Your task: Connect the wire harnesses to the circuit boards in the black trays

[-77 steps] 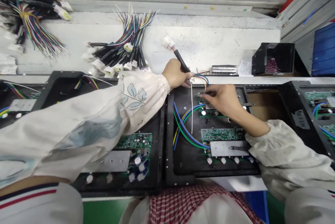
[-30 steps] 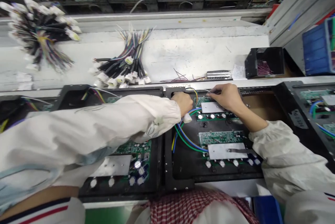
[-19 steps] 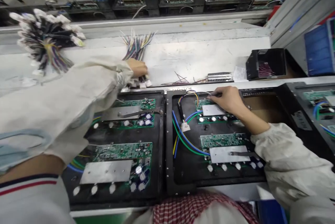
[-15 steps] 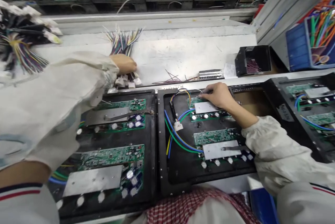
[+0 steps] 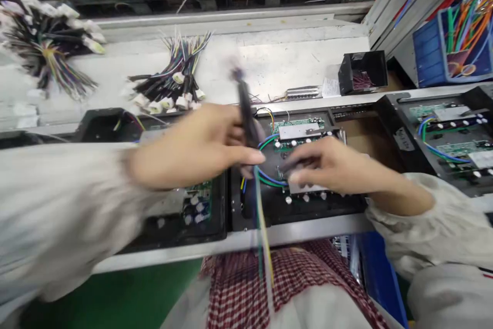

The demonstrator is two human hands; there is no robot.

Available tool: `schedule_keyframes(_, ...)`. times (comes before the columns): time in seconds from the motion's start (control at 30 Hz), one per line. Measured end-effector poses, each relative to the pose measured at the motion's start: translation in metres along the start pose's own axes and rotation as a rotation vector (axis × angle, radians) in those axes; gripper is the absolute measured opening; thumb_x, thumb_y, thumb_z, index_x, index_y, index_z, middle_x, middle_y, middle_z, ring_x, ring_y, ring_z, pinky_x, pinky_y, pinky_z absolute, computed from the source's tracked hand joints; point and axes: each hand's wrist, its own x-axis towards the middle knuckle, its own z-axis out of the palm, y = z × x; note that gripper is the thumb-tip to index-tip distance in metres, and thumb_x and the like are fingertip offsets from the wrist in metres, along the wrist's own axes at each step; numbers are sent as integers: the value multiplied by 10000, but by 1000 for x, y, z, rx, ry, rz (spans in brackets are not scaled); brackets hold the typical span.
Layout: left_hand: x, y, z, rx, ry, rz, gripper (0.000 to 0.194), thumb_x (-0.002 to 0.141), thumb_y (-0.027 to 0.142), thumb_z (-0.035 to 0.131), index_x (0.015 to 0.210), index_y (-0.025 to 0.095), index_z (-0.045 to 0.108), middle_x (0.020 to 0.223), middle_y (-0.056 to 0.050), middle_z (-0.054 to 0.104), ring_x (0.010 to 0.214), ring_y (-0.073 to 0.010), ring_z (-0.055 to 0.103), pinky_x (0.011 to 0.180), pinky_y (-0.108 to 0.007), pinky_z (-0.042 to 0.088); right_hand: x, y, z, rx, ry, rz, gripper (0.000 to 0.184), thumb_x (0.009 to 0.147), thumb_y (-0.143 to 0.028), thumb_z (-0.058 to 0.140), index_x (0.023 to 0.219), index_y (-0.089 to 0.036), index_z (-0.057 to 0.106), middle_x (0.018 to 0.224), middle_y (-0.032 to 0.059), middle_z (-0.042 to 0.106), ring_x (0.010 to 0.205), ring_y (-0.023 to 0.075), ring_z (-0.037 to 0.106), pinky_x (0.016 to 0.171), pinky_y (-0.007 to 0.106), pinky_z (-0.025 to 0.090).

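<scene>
Wire harness (image 5: 245, 108) stands nearly upright between the two hands, blurred by motion, with its black sleeve at the top and thin green, yellow and pale wires trailing below. The person's left hand (image 5: 188, 147) appears closed around the sleeve, though the blur hides the exact grip. The right hand (image 5: 327, 167) is close by, its fingers reaching toward the harness from the other side, and the hands are nearly together; whether the right hand touches the harness or holds anything cannot be told. Directly beneath the hands lies a black panel (image 5: 234, 216) carrying a green circuit board (image 5: 298, 134), with blue and green wires curving across it. Beyond the hands, on the bench, lie two bundles of similar harnesses (image 5: 177, 82), their white plugs clustered together. Holding the thick sleeve rather than the thin wires looks like the steadier grip, as it keeps strain off the loose ends. Keeping the trailing wires lifted would also stop them snagging on the raised parts of the board. To the right of the right hand sits a small black box of cut wires (image 5: 362, 72).
</scene>
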Motion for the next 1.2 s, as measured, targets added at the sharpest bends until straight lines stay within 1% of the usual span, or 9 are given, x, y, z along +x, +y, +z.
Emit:
schedule_keyframes(0.07, 4, 2, 42, -236, -16, -20, 94, 690, 105, 657, 725, 138, 576, 646, 11, 649, 583, -101, 625, 570, -216, 546, 4, 1, 29, 138, -156, 68, 284, 763, -449, 659, 754, -165, 676, 565, -7, 642, 470, 110, 561, 424, 213, 416)
schedule_keyframes(0.13, 11, -6, 66, -355, 40, -67, 132, 679, 51, 646, 719, 125, 544, 618, 32, 621, 565, -84, 611, 564, -202, 546, 8, 9, 47, 208, -139, 132, 300, 773, -441, 648, 688, -154, 635, 512, -19, 608, 407, 88, 509, 386, 198, 379)
schedule_keyframes(0.2, 16, -19, 75, -425, 90, -105, 166, 676, 43, 659, 732, 122, 524, 600, 45, 597, 551, -85, 607, 546, -205, 550, 10, 19, 52, 177, -67, 128, 301, 783, -412, 636, 639, -148, 622, 496, -22, 597, 385, 72, 469, 384, 191, 352)
schedule_keyframes(0.37, 18, -37, 74, -478, 96, -147, 140, 706, 13, 630, 756, 112, 544, 620, 28, 598, 568, -95, 615, 565, -236, 576, 11, 31, 46, 18, 37, 68, 300, 819, -353, 579, 611, -143, 630, 484, -15, 589, 388, 71, 449, 395, 196, 311)
schedule_keyframes(0.63, 23, -38, 76, -532, 66, -163, 170, 702, -14, 619, 780, 117, 543, 603, 39, 600, 538, -107, 633, 562, -252, 593, 7, 33, 51, -57, -36, 60, 226, 788, -330, 629, 678, -138, 677, 476, -29, 570, 409, 69, 440, 449, 216, 312)
schedule_keyframes(0.77, 23, -39, 74, -521, -24, -178, 148, 720, -3, 595, 781, 122, 546, 576, 26, 619, 533, -126, 650, 562, -261, 595, 3, 33, 48, -91, -14, 76, 233, 787, -325, 635, 642, -149, 678, 467, -34, 558, 421, 69, 432, 464, 220, 306)
schedule_keyframes(1.0, 25, -41, 71, -516, -44, -206, 171, 691, -27, 613, 782, 114, 578, 615, 3, 661, 561, -123, 663, 583, -251, 594, -5, 32, 44, -276, 99, 31, 273, 824, -320, 603, 612, -157, 656, 484, -35, 526, 477, 86, 428, 508, 236, 298)
schedule_keyframes(1.13, 19, -41, 61, -484, 7, -223, 158, 686, 3, 633, 792, 113, 593, 625, -9, 672, 562, -129, 660, 582, -256, 589, -37, 32, 39, -384, -96, 1, 106, 788, -225, 640, 706, -194, 700, 659, -4, 671, 592, 126, 569, 591, 245, 380)
schedule_keyframes(1.2, 17, -41, 55, -489, 71, -248, 139, 702, 20, 628, 804, 110, 598, 647, -19, 680, 575, -130, 664, 601, -263, 590, -44, 37, 34, -358, -81, 50, 116, 793, -242, 640, 707, -210, 711, 652, -3, 682, 583, 140, 594, 582, 254, 404)
